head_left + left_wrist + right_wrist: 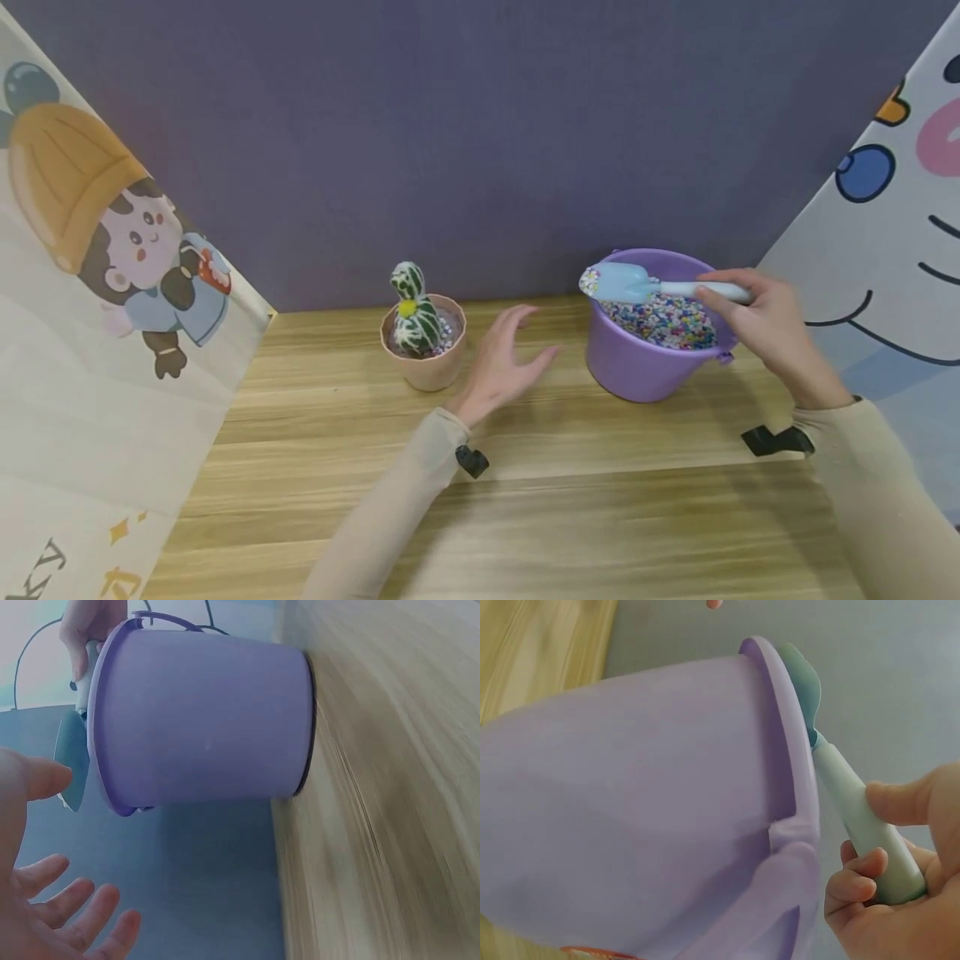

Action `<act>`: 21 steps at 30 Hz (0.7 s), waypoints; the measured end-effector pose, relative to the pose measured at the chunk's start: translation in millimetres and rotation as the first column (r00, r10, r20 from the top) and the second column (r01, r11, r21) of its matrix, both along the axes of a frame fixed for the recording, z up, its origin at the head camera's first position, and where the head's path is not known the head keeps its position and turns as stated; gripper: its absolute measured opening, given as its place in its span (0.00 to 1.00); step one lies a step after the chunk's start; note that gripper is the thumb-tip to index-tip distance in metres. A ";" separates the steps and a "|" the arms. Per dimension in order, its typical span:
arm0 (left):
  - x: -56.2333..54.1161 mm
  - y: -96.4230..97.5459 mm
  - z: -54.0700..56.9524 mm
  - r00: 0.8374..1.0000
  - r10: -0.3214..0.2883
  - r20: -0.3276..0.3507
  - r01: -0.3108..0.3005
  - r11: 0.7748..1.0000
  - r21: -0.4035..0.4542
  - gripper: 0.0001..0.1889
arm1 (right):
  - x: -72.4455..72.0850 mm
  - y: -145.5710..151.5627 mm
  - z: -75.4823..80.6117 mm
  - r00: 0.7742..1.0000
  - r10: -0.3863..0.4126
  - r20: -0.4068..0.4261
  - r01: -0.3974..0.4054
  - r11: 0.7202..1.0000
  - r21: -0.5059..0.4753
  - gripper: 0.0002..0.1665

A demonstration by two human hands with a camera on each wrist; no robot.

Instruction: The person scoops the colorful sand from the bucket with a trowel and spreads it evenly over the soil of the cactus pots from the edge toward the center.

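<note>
Right hand (767, 318) grips a scoop (626, 284) over the bucket (637, 367) of beads (667, 325); left hand (500, 365), fingers apart, hovers between bucket and cactus (418, 330).

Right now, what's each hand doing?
Left hand: open, holding nothing.
Right hand: closed around the handle of the blue scoop.

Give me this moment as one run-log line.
right hand: grips blue trowel | trowel: multicolored granules at tip, over purple bucket rim | left hand: empty, between bucket and potted cactus
</note>
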State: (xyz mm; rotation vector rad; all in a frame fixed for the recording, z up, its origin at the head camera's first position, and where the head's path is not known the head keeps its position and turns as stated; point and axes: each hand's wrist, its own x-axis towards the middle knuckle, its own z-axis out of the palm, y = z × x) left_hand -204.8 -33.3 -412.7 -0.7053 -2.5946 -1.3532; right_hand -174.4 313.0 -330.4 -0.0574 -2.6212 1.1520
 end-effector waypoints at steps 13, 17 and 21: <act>6.8 -21.4 19.0 0.980 0.016 -0.200 -0.006 0.999 0.052 0.37 | -2.2 -16.9 4.0 1.000 0.019 0.014 -0.019 1.000 0.014 0.31; 8.9 -31.5 22.7 0.967 0.051 -0.249 -0.030 0.996 0.089 0.36 | -4.1 -21.6 3.5 0.999 0.032 0.031 -0.032 0.999 0.008 0.31; 9.7 -41.6 25.2 0.928 0.100 -0.359 -0.041 0.985 0.168 0.32 | -6.3 -25.5 1.7 0.999 0.040 0.029 -0.040 0.999 0.006 0.31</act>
